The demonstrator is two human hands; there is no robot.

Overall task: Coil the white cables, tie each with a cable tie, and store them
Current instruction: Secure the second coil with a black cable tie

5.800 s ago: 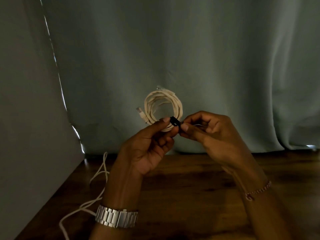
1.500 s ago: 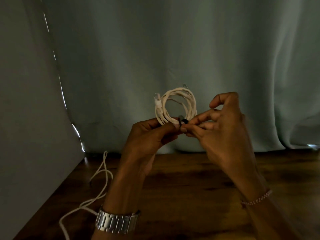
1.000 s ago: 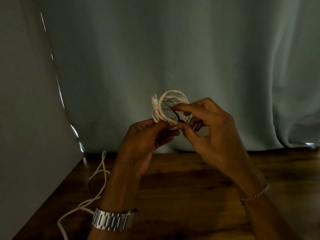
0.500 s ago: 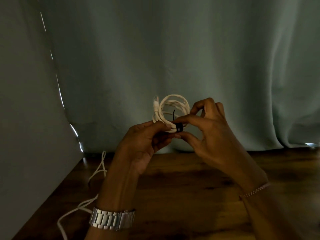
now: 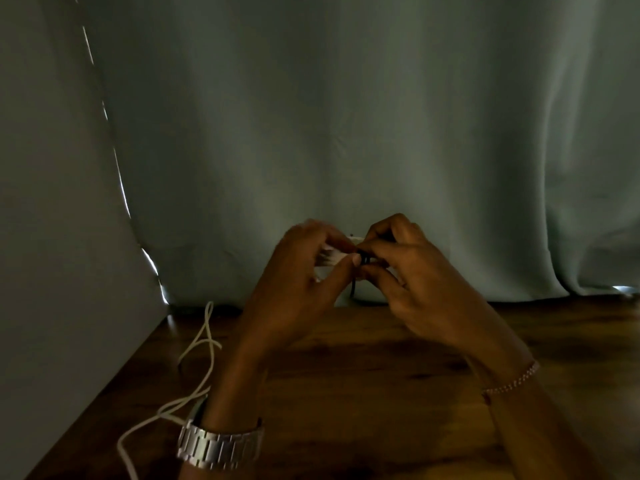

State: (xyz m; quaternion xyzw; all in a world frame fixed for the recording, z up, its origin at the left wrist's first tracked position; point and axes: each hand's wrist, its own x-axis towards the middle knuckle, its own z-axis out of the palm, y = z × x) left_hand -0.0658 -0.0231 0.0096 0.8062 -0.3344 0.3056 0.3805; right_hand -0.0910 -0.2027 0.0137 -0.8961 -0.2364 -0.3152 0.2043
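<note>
Dim grey curtain point(image 5: 346, 116) behind wooden table point(image 5: 381, 393). In front of the curtain, left hand point(image 5: 298, 292) pinches the coiled cable point(image 5: 329, 259); right hand point(image 5: 415, 282) grips the black tie point(image 5: 364, 259). Best pulled snug while the loops are pinched flat.

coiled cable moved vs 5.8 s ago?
Yes. The coiled cable has tipped from upright against the curtain to nearly edge-on, now mostly hidden between the left hand and right hand.
</note>
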